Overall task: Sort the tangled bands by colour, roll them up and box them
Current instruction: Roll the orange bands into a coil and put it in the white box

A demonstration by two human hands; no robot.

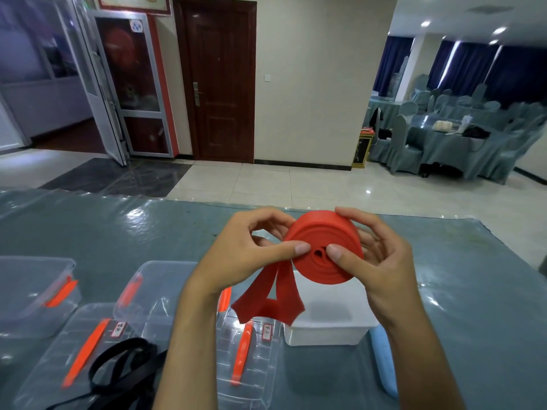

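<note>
The bench [444, 291] under its shiny cover runs off the frame on both sides. Clear boxes [38, 294] sit on it, partly hidden behind my forearms. A black band [124, 368] lies tangled in one, cut off below. Above a white box [328, 327], my left hand [236, 253] and right hand [376, 255] grasp the red band [322, 250], mostly rolled, its loose end hanging.
</note>
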